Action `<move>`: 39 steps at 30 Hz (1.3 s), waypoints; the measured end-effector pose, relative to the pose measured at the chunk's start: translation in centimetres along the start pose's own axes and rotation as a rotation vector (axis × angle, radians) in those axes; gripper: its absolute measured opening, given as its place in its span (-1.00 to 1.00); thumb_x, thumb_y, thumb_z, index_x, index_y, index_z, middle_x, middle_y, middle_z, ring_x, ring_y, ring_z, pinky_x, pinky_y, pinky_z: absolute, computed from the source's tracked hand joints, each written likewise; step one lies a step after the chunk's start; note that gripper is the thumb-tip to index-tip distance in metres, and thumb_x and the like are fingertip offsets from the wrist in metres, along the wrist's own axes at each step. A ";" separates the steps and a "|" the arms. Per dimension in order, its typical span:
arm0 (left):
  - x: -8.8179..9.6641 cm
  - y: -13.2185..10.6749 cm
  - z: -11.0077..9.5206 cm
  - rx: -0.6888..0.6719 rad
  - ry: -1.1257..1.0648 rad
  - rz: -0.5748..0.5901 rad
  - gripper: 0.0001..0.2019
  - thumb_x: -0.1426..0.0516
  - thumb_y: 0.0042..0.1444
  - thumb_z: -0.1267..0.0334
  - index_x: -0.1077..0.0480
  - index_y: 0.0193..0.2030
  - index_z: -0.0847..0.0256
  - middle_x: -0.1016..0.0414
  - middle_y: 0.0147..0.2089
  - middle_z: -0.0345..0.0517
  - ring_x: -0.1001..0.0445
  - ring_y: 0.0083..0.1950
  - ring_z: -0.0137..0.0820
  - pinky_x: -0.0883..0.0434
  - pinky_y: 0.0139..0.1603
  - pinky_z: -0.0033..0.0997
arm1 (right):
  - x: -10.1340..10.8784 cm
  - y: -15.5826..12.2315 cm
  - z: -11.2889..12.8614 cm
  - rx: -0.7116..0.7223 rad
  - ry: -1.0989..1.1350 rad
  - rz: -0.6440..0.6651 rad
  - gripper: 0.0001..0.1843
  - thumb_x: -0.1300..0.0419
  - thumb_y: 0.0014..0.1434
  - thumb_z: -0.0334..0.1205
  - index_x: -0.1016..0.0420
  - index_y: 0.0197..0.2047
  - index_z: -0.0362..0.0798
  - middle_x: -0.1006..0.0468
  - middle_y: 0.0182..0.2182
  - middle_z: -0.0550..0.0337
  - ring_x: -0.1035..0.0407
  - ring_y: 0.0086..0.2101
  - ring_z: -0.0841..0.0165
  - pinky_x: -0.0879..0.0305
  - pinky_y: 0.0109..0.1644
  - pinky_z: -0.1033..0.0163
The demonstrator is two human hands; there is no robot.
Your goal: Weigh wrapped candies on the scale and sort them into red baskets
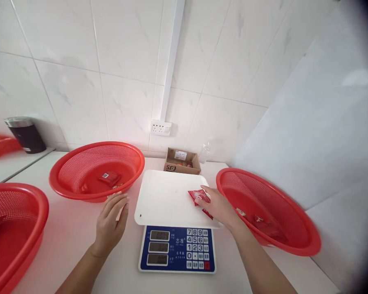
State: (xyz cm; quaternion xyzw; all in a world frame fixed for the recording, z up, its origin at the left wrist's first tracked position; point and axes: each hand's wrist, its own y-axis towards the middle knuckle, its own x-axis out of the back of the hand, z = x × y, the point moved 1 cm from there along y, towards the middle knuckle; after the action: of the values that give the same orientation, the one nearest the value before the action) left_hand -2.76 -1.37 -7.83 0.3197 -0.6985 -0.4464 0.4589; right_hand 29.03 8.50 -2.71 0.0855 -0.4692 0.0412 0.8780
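On the right side of the white pan (168, 196) of a digital scale (177, 249), my right hand (216, 206) has its thumb and fingers closed on a small red packet (199, 196). Another bit of red wrapping (207, 213) shows below that hand, partly covered by it; whether it is a second packet I cannot tell. My left hand (113, 218) is held left of the pan, fingers extended and thumb apart, with nothing in it. Just beyond it stands a red plastic basket (69, 163) with a red packet (109, 177) inside.
A second red basket (306, 234) stands at the right, holding a few packets. Another basket (38, 204) is cut off at the left edge. Behind the pan are a small cardboard box (184, 168) and clear plastic (205, 152). A dark tumbler (27, 136) stands far left.
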 end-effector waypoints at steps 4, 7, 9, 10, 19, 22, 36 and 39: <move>-0.2 -0.9 0.4 0.005 -0.045 0.022 -0.76 -0.09 0.08 0.50 -0.35 -0.10 0.23 -0.49 -0.17 0.01 -0.44 -0.06 -0.29 -0.42 0.00 -0.19 | -0.7 1.6 1.2 0.002 -0.215 0.243 -0.24 -0.16 0.03 0.08 -0.18 0.26 -0.02 -0.28 0.18 -0.02 -0.27 0.06 0.10 -0.18 0.03 0.12; -0.3 -0.8 0.8 0.066 -0.054 0.010 -0.80 -0.08 0.10 0.48 -0.36 -0.13 0.22 -0.50 -0.20 -0.03 -0.45 -0.10 -0.33 -0.42 -0.03 -0.26 | -0.9 1.6 2.3 0.053 -0.290 0.315 -0.27 -0.18 0.00 0.07 -0.22 0.23 0.02 -0.27 0.19 0.03 -0.30 0.02 0.11 -0.21 -0.04 0.16; -0.4 -0.8 1.0 0.095 -0.068 0.011 -0.82 -0.07 0.12 0.46 -0.37 -0.15 0.20 -0.50 -0.22 -0.05 -0.46 -0.12 -0.35 -0.42 -0.05 -0.29 | -0.9 1.6 3.0 0.075 -0.320 0.342 -0.36 -0.18 -0.01 0.04 -0.30 0.14 0.05 -0.33 0.13 0.05 -0.35 -0.05 0.14 -0.22 -0.13 0.19; -0.5 -0.8 1.0 0.106 -0.075 0.011 -0.83 -0.06 0.12 0.45 -0.37 -0.16 0.19 -0.51 -0.23 -0.07 -0.47 -0.13 -0.36 -0.43 -0.05 -0.30 | -0.8 1.7 3.4 0.077 -0.326 0.354 -0.41 -0.19 -0.02 0.01 -0.33 0.11 0.06 -0.37 0.08 0.06 -0.36 -0.10 0.16 -0.23 -0.18 0.22; -1.0 -1.8 1.0 0.207 -0.184 0.061 -0.84 -0.02 0.15 0.44 -0.36 -0.19 0.16 -0.51 -0.25 -0.10 -0.47 -0.17 -0.39 -0.44 -0.10 -0.35 | -2.0 4.9 8.1 0.196 -0.083 0.375 -0.80 -0.23 -0.07 -0.14 -0.31 -0.39 -0.01 -0.44 -0.41 0.27 -0.35 -0.41 0.38 -0.17 -0.41 0.33; -1.2 -2.1 1.1 0.229 -0.209 0.085 -0.84 -0.01 0.16 0.43 -0.36 -0.20 0.16 -0.50 -0.27 -0.12 -0.47 -0.20 -0.40 -0.44 -0.13 -0.37 | -3.1 6.4 12.4 0.263 0.076 0.349 -0.74 -0.26 -0.09 -0.10 -0.29 -0.38 -0.01 -0.42 -0.44 0.31 -0.34 -0.43 0.40 -0.20 -0.42 0.33; -1.4 -2.5 1.8 0.250 -0.179 0.123 -0.86 -0.01 0.17 0.37 -0.38 -0.21 0.18 -0.53 -0.32 -0.12 -0.50 -0.26 -0.41 -0.46 -0.23 -0.44 | -5.2 9.6 16.4 0.336 0.157 0.125 -0.56 -0.18 0.05 0.04 -0.45 -0.02 0.06 -0.53 -0.09 0.21 -0.44 -0.19 0.36 -0.31 -0.08 0.26; -1.5 -2.6 1.8 0.255 -0.185 0.133 -0.86 -0.02 0.17 0.35 -0.39 -0.22 0.18 -0.53 -0.32 -0.11 -0.51 -0.27 -0.41 -0.46 -0.24 -0.44 | -1.0 10.2 9.9 0.188 0.093 0.026 -0.61 -0.10 0.12 -0.01 -0.46 -0.05 -0.02 -0.56 -0.14 0.14 -0.45 -0.20 0.35 -0.31 -0.10 0.26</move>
State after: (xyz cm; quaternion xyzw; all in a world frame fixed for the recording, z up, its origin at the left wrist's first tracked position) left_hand -3.75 -0.50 -11.05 0.2859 -0.8085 -0.3502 0.3768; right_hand 18.82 16.64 2.94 0.1593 -0.4231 0.1002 0.8863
